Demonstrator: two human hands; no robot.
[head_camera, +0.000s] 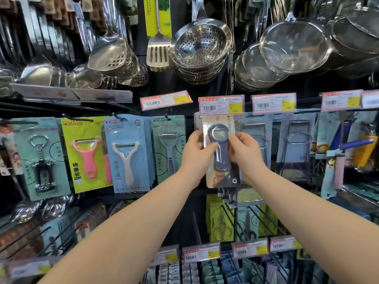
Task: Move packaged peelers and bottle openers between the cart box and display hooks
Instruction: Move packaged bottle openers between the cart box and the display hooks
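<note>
Lower hooks [235,220]: black wire prongs jut out at 6 o'clock, under the forearms; little room to drop the elbows.
Left hand [198,148]: fingers curled round the pack's left edge, thumb on its front.
Right hand [244,149]: fingers pinch the right edge the same way.
Bottle opener pack [220,152]: upright between both hands, top edge tucked just under the price tag [221,105] at 12 o'clock; hook hidden, so cannot tell if it is threaded.
Progress: judged mid-transfer, one opener at its hook. Peeler packs [127,158] already hang at 9 o'clock. Cart box out of view, remaining count unknown.
Room: tight sideways, with packs touching at 9 and wire racks [295,148] at 3 o'clock; the free path is straight back.
Overhead: strainers [202,44] hang well apart at 12 o'clock.
</note>
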